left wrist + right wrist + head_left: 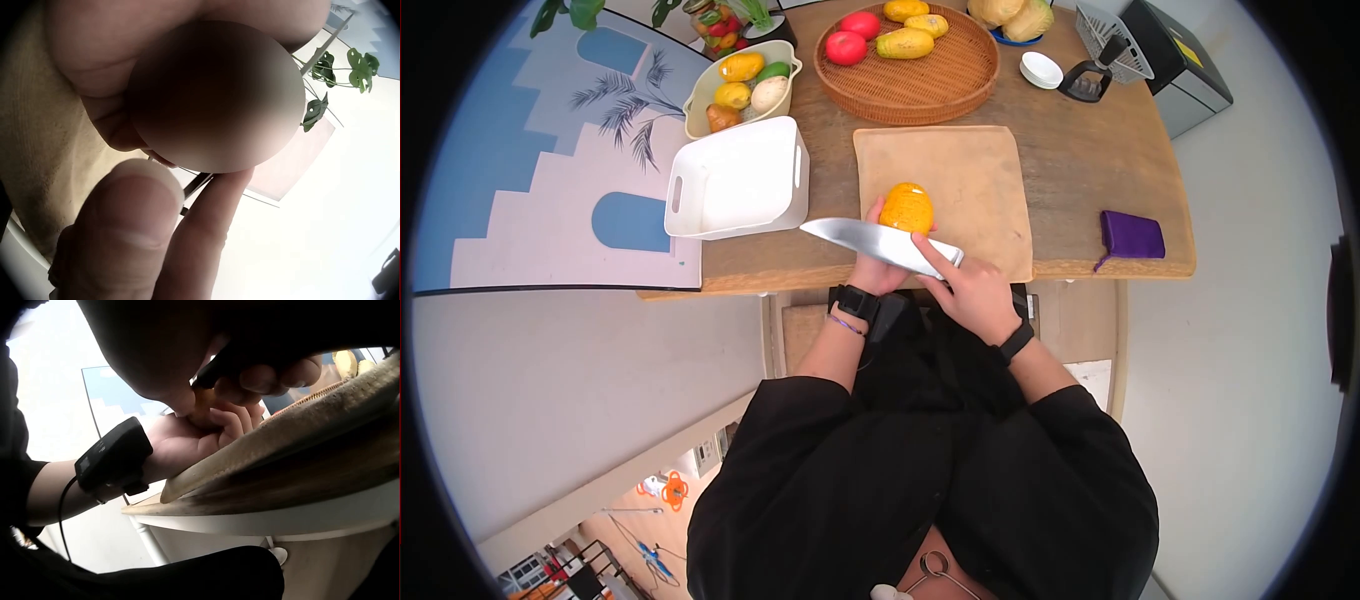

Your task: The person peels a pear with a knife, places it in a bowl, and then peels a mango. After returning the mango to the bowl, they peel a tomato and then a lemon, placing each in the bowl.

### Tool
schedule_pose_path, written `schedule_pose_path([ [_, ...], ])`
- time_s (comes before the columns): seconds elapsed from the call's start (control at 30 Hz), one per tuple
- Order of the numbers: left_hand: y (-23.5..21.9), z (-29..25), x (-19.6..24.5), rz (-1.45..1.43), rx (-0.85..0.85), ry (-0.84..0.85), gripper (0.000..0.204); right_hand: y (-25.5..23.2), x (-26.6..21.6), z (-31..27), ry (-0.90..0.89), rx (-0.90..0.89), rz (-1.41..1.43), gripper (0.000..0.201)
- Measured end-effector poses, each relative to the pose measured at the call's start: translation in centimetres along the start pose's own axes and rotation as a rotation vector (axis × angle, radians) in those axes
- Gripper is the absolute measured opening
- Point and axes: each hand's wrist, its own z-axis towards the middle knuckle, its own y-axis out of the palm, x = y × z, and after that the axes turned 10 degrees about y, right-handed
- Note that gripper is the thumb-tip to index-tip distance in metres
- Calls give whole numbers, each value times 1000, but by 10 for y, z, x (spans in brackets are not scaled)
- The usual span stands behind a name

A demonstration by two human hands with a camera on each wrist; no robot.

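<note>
My left hand (878, 276) holds a glossy yellow-orange mango (907, 207) from below and the side, its top marked with fine lines. A large chef's knife (865, 238) lies across the near side of the mango, blade pointing left. My right hand (978, 298) grips its handle, with the index finger stretched along the blade. In the right wrist view the black handle (215, 370) shows between the curled fingers. Both hands are over the front part of a tan mat (940, 155). A blurred oval covers the middle of the left wrist view; the knife tip (328, 47) shows beyond it.
A white bin (740, 185) stands left of the mat, with a cream basket (692, 108) of fruit behind it. A round wicker tray (910, 95) bears red and yellow fruit. A purple pouch (1133, 236) lies right, and small white dishes (1041, 70) sit at back right.
</note>
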Motion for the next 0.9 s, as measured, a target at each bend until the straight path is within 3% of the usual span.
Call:
schedule_pose_path([
  [0.13,16,1,-5,68,135,106,57,-7,4,15,63,-34,-10,64],
  [0.2,28,-3,-3,62,262,137,55,-11,11,26,189,-69,26,63],
  [0.23,13,-1,1,21,133,84,53,-12,16,34,236,-63,53,60],
  [0.43,19,-1,2,91,179,65,57,-11,38,42,427,6,42,57],
  [0.57,6,2,-2,29,16,59,60,-11,28,22,246,84,183,60],
  [0.63,21,-1,-8,74,279,162,59,-13,15,10,154,-39,146,63],
  [0.73,-11,5,-5,34,25,109,60,-10,6,-1,33,-32,43,65],
  [0.83,-18,7,-3,-29,-48,83,59,-6,5,-2,34,-41,14,67],
  [0.9,-13,5,-7,1,17,100,57,-6,6,0,34,-31,13,67],
])
